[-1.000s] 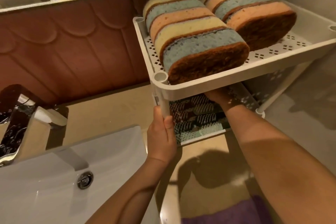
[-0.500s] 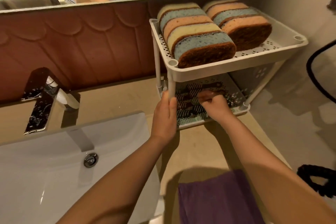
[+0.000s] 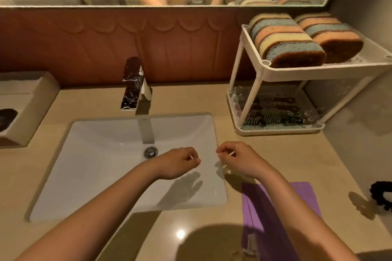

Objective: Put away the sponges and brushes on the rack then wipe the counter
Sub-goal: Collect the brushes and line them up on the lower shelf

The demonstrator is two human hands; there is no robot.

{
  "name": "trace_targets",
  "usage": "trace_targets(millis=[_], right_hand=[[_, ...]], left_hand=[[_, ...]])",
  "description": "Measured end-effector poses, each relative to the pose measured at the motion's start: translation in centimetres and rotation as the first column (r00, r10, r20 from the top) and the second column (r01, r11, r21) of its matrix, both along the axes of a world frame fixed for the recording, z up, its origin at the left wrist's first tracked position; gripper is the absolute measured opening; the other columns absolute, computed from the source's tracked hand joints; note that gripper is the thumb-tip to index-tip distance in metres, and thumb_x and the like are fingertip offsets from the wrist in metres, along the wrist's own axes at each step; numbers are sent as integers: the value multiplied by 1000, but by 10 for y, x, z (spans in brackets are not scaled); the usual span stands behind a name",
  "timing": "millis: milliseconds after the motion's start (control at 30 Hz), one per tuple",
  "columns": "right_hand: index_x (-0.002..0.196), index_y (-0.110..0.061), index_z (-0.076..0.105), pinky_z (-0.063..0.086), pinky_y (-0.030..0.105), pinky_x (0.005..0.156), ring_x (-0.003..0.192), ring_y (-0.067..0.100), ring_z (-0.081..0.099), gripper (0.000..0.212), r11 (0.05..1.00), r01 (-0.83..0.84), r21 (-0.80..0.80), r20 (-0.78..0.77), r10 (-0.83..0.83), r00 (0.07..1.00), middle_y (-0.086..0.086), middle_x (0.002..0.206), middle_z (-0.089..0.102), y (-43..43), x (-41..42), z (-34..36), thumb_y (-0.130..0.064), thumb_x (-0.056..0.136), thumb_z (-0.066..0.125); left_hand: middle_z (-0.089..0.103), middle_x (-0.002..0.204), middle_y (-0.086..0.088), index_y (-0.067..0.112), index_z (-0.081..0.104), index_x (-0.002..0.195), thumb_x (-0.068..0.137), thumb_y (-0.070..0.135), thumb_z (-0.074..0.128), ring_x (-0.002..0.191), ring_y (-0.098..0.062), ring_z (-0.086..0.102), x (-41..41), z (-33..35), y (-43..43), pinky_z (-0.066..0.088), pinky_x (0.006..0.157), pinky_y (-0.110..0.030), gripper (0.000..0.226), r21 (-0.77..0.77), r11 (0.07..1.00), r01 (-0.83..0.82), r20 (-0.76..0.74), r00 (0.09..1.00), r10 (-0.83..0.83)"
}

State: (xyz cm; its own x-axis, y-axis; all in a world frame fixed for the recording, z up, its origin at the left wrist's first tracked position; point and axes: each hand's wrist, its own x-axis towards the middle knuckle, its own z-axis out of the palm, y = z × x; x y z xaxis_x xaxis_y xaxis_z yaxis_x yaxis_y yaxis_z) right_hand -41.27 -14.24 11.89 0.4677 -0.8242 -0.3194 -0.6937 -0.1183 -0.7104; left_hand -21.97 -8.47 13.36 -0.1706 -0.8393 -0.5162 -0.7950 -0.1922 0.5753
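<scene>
- Both hands came off the rack [image 3: 318,71]! A second earlier the left grip [image 3: 180,163] was wrapped round the rack's front post and the right grip [image 3: 237,161] was reaching into the lower tier; both had pulled back toward the body.
- The rack stood alone at two o'clock on the surface [image 3: 275,154], touched by nobody.
- The sponges [image 3: 292,44] sat in two rows on edge on the top tier, and the brushes [image 3: 273,112] lay flat on the bottom tier.
- My read: the putting-away half looked finished, and the wipe had not yet begun.
- The purple cloth [image 3: 256,214] lay on the surface at five o'clock from the right grip, partly under that forearm. I'd judge it the next thing to pick up.
- The left grip hovered over the sink [image 3: 95,165], near its right rim, back of the hand up, fingers loosely curled and holding nothing.
- The right grip hovered just past that rim at three o'clock from the left, near it but not touching, fingers likewise slack and curled.
- A pale glint showed at each set of fingertips; it was too small to name, and I took it for light on the nails.
- Both forearms ran in from six o'clock, converging toward the sink's right edge.
</scene>
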Motion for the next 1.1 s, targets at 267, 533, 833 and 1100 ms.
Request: trace_targets(millis=[267,533,833,1100], right_hand=[[106,-23,63,46,26,78,87,14,58,19,963,-254,86,-78,261,962,-3,98,60,58,95,-10,-29,92,52],[109,-18,63,45,28,85,94,16,58,24,828,-548,117,-160,561,812,2,108,64,103,235,-6,-27,92,50],[110,-13,61,45,35,91,109,24,56,24,671,-735,100,-250,732,634,6,120,60,142,377,-14,-25,93,49],[105,-14,60,47,34,82,102,28,58,28,688,-721,86,-354,698,623,8,114,63,193,455,-37,-34,87,54]], left_hand=[[54,130,-5,19,44,130,96,43,39,110,-19,53,83,5,85,41,89,-29,41,-3,990,-139,103,985,138],[51,134,-7,17,42,133,97,41,39,114,-21,52,202,-1,174,42,94,-31,43,-15,915,-403,116,908,402],[42,136,-10,14,39,135,95,34,47,120,-25,48,314,-38,262,38,97,-29,46,-51,658,-752,241,630,738],[38,132,-15,8,42,127,89,31,57,120,-34,37,365,-62,315,37,98,-40,48,-233,372,-899,289,301,909]])
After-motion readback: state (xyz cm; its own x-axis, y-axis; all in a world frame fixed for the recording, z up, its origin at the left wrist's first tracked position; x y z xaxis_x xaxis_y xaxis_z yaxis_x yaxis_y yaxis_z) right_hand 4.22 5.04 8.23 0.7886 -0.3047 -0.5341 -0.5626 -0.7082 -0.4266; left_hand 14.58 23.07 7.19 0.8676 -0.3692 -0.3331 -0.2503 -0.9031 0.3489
